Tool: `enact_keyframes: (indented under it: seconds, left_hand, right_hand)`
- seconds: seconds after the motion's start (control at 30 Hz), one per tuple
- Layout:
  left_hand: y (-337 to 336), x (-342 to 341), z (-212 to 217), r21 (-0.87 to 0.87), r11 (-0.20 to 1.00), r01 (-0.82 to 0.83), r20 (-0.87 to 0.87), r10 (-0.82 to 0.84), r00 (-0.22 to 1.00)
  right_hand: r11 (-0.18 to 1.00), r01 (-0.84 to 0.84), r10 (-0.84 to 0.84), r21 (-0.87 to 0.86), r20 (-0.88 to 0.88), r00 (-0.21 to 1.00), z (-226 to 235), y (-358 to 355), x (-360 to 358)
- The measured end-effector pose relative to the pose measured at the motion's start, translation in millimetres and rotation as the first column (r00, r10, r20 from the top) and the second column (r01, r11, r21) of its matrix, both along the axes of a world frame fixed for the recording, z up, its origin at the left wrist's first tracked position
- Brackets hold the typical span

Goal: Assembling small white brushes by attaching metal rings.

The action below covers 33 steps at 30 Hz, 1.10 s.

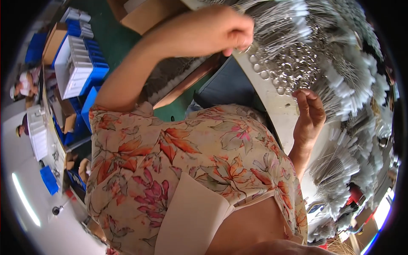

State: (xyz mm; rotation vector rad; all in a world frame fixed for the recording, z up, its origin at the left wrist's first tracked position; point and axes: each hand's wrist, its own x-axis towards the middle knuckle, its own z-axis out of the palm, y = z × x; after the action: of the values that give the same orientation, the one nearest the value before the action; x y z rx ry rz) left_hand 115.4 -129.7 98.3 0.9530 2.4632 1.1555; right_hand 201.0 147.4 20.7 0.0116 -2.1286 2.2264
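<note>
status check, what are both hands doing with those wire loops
Left hand pinched shut on thin wire strands. Right hand half-curled, touching the metal rings. Nothing blocking either.

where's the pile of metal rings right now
In the head view, the metal rings lie on the white table at upper right, between the left hand and right hand, amid bundles of white-tagged wires.

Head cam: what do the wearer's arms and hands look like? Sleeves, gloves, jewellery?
Both hands are bare: no gloves on the left hand or the right hand, and no rings or watch visible. Forearms are uncovered. A short-sleeved cream top with an orange, pink and grey floral print covers the shoulders.
</note>
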Motion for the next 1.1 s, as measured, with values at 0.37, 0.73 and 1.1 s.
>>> enact_keyframes:
  seconds: [0.37,0.73,1.1]
  left_hand:
    - [-90,12,-270,-0.855,0.506,0.116,0.252,0.21,0.945]
    - [-46,-9,-210,-0.478,0.805,0.35,0.428,-0.135,0.894]
    - [98,-197,26,0.057,0.965,0.256,0.339,-0.26,0.904]
  right_hand:
    - [0.992,-0.067,0.043,0.103,0.224,0.974,-21,-19,2]
    - [0.995,-0.064,0.044,0.071,0.254,0.966,-19,-10,-10]
    - [0.984,0.168,-0.156,-0.054,0.182,0.971,8,71,-11]
